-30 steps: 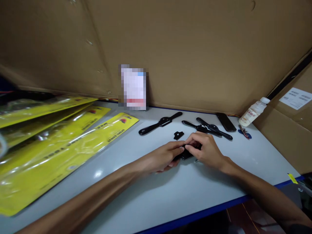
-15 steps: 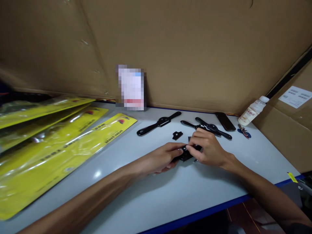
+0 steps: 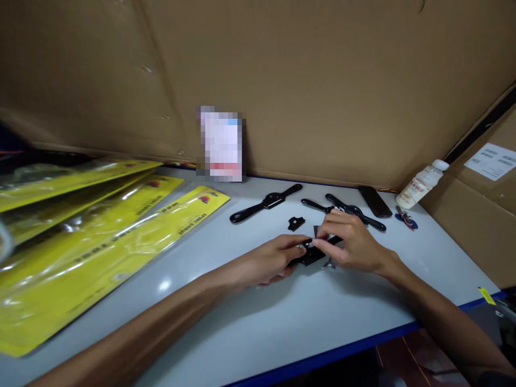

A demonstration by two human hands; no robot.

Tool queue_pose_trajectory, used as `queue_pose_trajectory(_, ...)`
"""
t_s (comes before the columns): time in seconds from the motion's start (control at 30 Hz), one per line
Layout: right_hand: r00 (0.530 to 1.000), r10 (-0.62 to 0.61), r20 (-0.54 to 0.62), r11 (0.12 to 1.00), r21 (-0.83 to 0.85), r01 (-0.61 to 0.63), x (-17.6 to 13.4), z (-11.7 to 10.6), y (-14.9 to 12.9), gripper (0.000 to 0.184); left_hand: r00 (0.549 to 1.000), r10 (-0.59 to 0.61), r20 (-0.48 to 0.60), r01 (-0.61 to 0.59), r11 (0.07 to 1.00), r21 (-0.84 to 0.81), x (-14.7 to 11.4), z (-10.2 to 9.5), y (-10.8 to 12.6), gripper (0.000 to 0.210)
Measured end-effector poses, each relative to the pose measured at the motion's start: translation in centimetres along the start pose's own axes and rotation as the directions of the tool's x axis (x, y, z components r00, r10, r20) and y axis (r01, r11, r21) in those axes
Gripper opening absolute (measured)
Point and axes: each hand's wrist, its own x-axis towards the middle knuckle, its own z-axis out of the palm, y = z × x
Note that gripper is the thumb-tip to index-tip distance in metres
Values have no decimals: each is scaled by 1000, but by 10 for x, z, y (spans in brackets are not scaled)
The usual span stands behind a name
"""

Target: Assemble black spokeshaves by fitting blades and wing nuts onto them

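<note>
A slim, glossy black metal tool with a flat-edged middle (image 3: 313, 257) lies between the person's two grips, low over the bench or resting on it; which of these cannot be told. The left grip (image 3: 278, 260) is closed around its near-left end, thumb laid along the top. The right grip (image 3: 349, 242) is drawn in at the middle, thumb and forefinger nearly together over the tool's face; whether a small part is pinched there cannot be told. If one is, a small slip of those fingertips could drop it, since they hide the very spot being worked. The left grip bears on one end only, so a push off-centre from the right grip might twist the tool out of line.

Just under the right grip lie small, shiny silvery metal bits (image 3: 329, 264). The heel of that hand could brush them away, and pieces that small might roll toward the bench's blue-edged near side. Just beyond the grips rests a small, flat black plate with notched edges (image 3: 296, 223), near enough to be knocked by a stretching finger.

Farther out beyond the right grip, two long black two-handled tools (image 3: 355, 210) overlap in view, so a tug on one could drag the other. Well to the left of the left grip, clear plastic packages with yellow card backing (image 3: 161, 239) fan across the white bench (image 3: 242, 328); their slick, slanting stack could slide if a forearm caught it.
</note>
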Motion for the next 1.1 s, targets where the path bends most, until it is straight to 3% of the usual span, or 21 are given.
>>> queue_pose_trajectory(0.23,998,48,50,997,-64,-45,1,-3,5,20,1000,2,11,-2,1000,6,-1,-2,-5,61)
queue_pose_trajectory(0.43,992,49,119,996,-74,-40,0,-1,9,26,1000,-15,13,15,1000,-21,2,-2,-8,54)
queue_pose_trajectory(0.73,994,15,107,999,-48,-10,-1,1,8,27,1000,-16,7,16,1000,5,1,-1,-6,47)
queue_pose_trajectory(0.93,992,20,125,999,-48,-14,-1,0,7,26,997,62,46,-62,998,1,1,-3,-9,58)
queue_pose_trajectory(1.1,999,16,29,999,-29,-15,-1,-1,4,25,998,43,40,-42,999,-12,3,-3,-9,58)
